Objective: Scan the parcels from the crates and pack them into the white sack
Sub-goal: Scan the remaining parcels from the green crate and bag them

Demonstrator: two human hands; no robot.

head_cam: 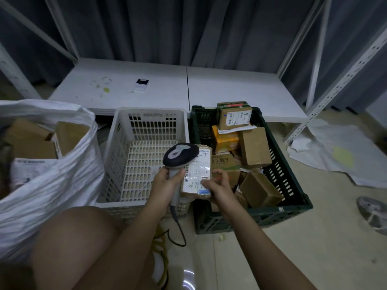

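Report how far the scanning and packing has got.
Done: the white sack already holds several boxes, and the white crate shows no parcels. In hand: the left hand holds the scanner at a labelled parcel gripped by the right hand. Left: the dark crate, which holds many parcels.

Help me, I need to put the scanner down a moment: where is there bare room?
The white crate between the sack and the dark crate holds nothing. The low white platform behind is mostly bare. The dark crate and sack are crowded with parcels.

a parcel-sorting stockroom: slotted white racking (343,80), crates of labelled cartons (254,147), a curtained wall (167,28)
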